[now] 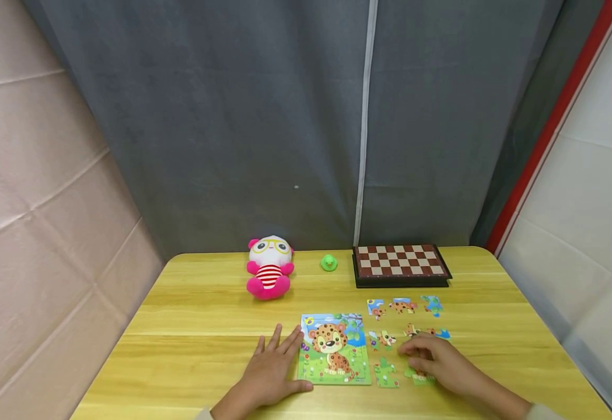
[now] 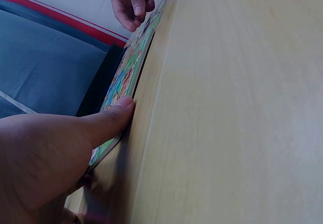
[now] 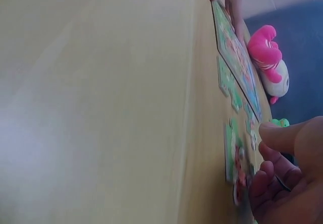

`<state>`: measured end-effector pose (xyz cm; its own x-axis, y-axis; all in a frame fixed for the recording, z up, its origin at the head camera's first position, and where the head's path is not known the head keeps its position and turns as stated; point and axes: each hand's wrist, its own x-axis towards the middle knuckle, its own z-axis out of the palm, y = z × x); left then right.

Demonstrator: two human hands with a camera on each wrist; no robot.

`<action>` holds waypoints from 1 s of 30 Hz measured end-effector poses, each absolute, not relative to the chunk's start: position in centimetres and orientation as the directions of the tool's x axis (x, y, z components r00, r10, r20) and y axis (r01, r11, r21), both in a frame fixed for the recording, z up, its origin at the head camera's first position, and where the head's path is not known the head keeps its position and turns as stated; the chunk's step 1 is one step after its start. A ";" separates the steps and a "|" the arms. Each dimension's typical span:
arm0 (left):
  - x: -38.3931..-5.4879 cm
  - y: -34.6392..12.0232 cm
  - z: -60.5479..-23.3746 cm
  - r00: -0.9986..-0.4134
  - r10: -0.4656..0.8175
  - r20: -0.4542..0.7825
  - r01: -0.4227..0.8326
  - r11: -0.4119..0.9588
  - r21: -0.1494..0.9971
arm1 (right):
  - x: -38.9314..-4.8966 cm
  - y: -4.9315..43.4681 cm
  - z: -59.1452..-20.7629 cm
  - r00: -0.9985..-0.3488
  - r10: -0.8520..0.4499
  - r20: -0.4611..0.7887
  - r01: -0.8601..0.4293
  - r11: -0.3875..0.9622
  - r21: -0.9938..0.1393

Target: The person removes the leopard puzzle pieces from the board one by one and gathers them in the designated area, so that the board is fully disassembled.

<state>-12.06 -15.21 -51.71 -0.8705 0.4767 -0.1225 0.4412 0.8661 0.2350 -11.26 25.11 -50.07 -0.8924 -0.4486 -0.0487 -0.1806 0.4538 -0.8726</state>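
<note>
A square jigsaw puzzle board (image 1: 335,350) with a cartoon leopard lies flat on the table. My left hand (image 1: 271,370) rests at its left side, fingers straight and spread, the thumb at the lower left corner. In the left wrist view the thumb (image 2: 108,123) touches the board's edge. My right hand (image 1: 442,361) hovers low over loose puzzle pieces right of the board, fingers loosely bent. The right wrist view shows nothing between its thumb (image 3: 280,137) and fingers. Under it, a green puzzle piece (image 1: 420,378) is partly hidden; a plain green piece (image 1: 387,374) lies beside it.
Farther back on the wooden table (image 1: 200,326) lie a pink and white plush toy (image 1: 270,268), a small green duck toy (image 1: 329,263) and a brown chequered chessboard (image 1: 401,263). Several puzzle pieces, including a blue one (image 1: 432,305), lie in rows before the chessboard. A grey curtain (image 1: 232,128) hangs behind.
</note>
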 end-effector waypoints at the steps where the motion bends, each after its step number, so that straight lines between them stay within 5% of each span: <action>1: -12.1 -15.2 -51.7 -0.871 0.477 -0.122 0.441 0.866 0.235 | -11.3 24.9 -50.1 -0.893 -0.448 -0.047 -0.181 0.453 -0.873; 30: -12.0 -15.2 -51.7 -0.869 0.478 -0.129 0.441 0.866 0.238 | -14.1 17.5 -48.7 -0.887 -0.462 -0.024 -0.229 0.485 -0.844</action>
